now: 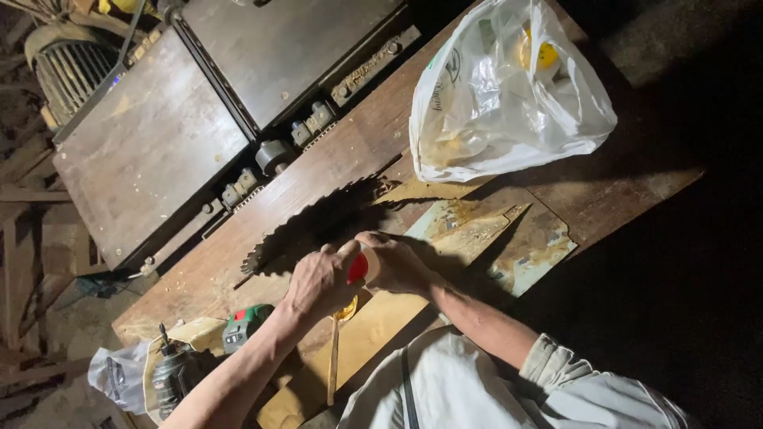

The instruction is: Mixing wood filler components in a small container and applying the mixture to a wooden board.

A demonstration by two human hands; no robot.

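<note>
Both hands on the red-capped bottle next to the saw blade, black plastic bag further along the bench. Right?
Not quite: the plastic bag is white and translucent, not black. The head view shows it. The rest holds: left hand and right hand grip the red-capped bottle beside the saw blade.

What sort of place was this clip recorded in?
Most likely a woodworking shop. A circular saw blade rises through a worn wooden bench, metal machine tables stand beside it, and a power tool lies near the person's left hand.

Crumpled white plastic bag (pixel 509 87) on bench; smaller clear bag (pixel 115 373) at its end.
</note>
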